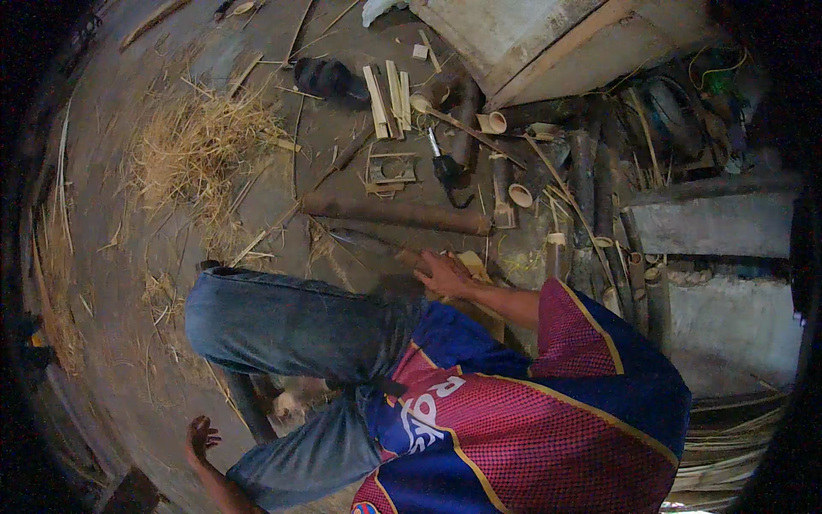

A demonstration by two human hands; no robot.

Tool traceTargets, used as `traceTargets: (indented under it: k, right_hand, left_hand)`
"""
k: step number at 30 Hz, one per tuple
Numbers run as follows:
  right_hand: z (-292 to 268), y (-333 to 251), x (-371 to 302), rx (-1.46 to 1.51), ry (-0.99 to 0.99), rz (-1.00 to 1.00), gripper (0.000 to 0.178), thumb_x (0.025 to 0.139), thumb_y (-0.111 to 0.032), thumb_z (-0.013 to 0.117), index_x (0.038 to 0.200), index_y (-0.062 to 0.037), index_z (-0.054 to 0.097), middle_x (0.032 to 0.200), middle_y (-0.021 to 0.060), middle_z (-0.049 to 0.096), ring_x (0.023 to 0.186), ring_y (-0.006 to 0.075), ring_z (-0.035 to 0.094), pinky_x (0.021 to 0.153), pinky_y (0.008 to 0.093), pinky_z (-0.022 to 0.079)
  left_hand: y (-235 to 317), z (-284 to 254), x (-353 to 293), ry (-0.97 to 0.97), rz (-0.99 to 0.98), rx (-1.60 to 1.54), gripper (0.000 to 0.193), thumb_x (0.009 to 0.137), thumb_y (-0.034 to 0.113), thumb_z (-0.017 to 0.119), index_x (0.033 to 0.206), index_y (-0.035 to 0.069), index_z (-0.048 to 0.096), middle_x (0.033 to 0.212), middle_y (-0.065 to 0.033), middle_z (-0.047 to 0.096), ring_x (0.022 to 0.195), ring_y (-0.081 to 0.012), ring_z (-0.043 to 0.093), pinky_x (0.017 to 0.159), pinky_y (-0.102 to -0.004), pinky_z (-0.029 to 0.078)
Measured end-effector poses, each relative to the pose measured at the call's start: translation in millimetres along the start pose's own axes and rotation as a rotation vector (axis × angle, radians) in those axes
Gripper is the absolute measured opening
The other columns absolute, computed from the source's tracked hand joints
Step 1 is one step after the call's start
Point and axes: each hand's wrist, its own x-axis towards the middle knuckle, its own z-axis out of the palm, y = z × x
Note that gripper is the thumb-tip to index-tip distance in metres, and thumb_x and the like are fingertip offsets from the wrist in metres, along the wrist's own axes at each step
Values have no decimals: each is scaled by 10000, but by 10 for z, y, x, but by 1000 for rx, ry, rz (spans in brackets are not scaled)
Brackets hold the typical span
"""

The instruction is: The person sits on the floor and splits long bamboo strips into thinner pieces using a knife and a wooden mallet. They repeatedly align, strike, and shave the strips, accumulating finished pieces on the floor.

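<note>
My right hand [445,276] is at the middle of the view, its fingers lying over the wooden handle of a long-bladed knife [364,239]. The dark blade points left, close to the ground, and its edges are hard to make out. Pale split bamboo [476,265] shows just beyond that hand, partly covered by the hand and forearm. A thick brown bamboo pole [394,212] lies crosswise beyond the knife. At the lower left, my left hand [204,435] hangs beside my knee with its fingers loosely bent and apart, holding nothing.
A heap of straw-like shavings [201,141] lies at the upper left. Split bamboo strips [387,101], a black tool with a metal tube [441,163] and cut bamboo tubes [503,190] are scattered beyond the pole. Concrete blocks [728,224] stand at the right.
</note>
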Motion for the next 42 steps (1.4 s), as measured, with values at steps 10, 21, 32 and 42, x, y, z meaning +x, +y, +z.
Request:
traceTargets:
  k: [10, 21, 32, 42]
  right_hand:
    - [117, 39, 53, 131, -82, 110, 561, 922, -441, 545, 1276, -11, 480, 1162, 272, 598, 1105, 426, 567, 982, 486, 423]
    - [0, -141, -31, -15, 33, 45, 560, 938, -456, 514, 1321, -52, 455, 1121, 251, 624, 1071, 413, 589, 1024, 519, 383]
    - [92, -48, 44, 31, 30, 40, 569, 946, -471, 512, 1303, -29, 479, 1160, 254, 611, 1073, 444, 576, 1043, 547, 350]
    - [-434, -353, 130, 141, -254, 67, 643, 945, -539, 468, 1415, -106, 400, 1416, 223, 456, 1316, 425, 417, 1144, 554, 221]
  left_hand:
    - [231, 138, -203, -44, 84, 17, 493, 968, 366, 565, 1384, 128, 445, 935, -135, 677, 642, -237, 652, 595, -350, 522]
    - [68, 274, -471, 132, 286, 73, 519, 974, 434, 524, 1378, 113, 466, 954, -138, 684, 676, -261, 655, 624, -390, 524]
    - [-106, -210, 144, -98, -61, -93, 563, 980, 532, 449, 1403, 161, 439, 973, -132, 673, 720, -251, 655, 701, -410, 508]
    - [47, 0, -195, -9, 29, -52, 594, 905, 510, 626, 1353, 147, 482, 929, -116, 676, 689, -229, 657, 654, -377, 525]
